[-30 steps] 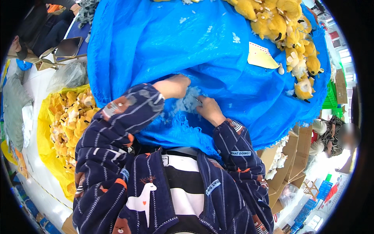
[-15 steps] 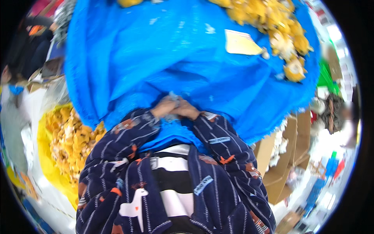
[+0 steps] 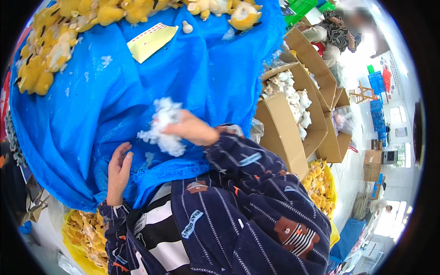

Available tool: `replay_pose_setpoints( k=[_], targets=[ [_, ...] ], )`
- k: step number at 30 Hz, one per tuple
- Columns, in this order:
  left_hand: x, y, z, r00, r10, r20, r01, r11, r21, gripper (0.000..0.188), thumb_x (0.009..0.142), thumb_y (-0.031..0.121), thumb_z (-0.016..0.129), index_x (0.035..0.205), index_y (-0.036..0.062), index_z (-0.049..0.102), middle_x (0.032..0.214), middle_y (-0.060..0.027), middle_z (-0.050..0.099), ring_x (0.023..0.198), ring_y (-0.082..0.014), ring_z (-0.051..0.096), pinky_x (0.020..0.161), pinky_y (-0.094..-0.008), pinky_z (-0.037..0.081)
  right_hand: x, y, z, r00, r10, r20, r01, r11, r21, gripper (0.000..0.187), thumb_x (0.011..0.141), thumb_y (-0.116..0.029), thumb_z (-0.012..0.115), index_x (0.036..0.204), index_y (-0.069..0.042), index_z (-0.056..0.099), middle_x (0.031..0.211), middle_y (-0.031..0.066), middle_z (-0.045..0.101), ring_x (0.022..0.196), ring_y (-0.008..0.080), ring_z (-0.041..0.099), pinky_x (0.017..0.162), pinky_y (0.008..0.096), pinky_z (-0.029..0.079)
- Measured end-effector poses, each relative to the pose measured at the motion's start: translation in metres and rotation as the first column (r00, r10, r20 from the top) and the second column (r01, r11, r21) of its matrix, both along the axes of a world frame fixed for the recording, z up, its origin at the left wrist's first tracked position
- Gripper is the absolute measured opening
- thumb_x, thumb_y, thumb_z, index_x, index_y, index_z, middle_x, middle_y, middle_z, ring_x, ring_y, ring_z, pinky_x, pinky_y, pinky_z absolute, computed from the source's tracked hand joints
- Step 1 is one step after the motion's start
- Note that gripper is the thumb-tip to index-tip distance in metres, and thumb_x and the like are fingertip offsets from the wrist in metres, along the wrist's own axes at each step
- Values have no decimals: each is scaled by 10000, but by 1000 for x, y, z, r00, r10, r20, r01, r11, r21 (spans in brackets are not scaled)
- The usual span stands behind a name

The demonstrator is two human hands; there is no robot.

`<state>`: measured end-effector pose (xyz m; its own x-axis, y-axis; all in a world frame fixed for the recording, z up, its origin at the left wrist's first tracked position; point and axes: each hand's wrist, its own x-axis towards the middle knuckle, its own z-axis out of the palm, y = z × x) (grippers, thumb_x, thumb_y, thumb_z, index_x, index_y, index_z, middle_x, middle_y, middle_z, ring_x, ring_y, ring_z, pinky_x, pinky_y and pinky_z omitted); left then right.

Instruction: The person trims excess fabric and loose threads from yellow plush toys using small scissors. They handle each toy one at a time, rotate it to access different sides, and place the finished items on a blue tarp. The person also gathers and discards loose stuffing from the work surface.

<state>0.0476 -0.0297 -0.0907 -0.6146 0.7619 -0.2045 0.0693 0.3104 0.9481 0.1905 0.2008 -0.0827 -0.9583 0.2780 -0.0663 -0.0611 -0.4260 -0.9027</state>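
My right hand [image 3: 193, 129] is closed around a fluffy white clump of stuffing [image 3: 167, 123], held over the blue tarp [image 3: 123, 87]. To its left, my left hand [image 3: 119, 172] has its fingers stretched out and nothing in it, close to the tarp's frayed near edge. Yellow and white plush toys [image 3: 48, 59] lie in a heap along the far and left sides of the tarp. Between the heap and my hands are a pale yellow paper sheet [image 3: 152, 42] and a small white bulb-shaped piece [image 3: 187, 27].
On the right stand open cardboard boxes [image 3: 283, 133], one holding white plush pieces [image 3: 293, 98]. Yellow bags of yellow plush pieces sit at the lower left [image 3: 87, 233] and behind my right arm [image 3: 318, 183]. A person [image 3: 337, 34] sits at the far right.
The view has swung toward the right. My hands, together before at the tarp's near edge, are now apart, and a large clump of stuffing shows in the right one.
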Motion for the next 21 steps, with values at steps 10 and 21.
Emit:
replay_pose_setpoints(
  k=[10,21],
  targets=[
    [0,1,-25,999,-51,17,52,998,-45,367,902,171,598,1211,-11,522,1172,-126,583,1020,-182,576,863,-276,455,218,65,50,891,-454,-30,440,877,-195,616,794,-261,693,1282,16,440,1189,156,569,1049,240,595,901,383,492],
    [-4,3,-23,997,-83,-4,82,990,-111,363,887,161,618,1203,1,534,1143,-124,590,988,-159,573,835,-269,460,310,78,-60,628,-767,133,759,565,-323,547,851,-231,646,1305,-9,439,1186,147,591,1043,273,598,924,421,481]
  ],
)
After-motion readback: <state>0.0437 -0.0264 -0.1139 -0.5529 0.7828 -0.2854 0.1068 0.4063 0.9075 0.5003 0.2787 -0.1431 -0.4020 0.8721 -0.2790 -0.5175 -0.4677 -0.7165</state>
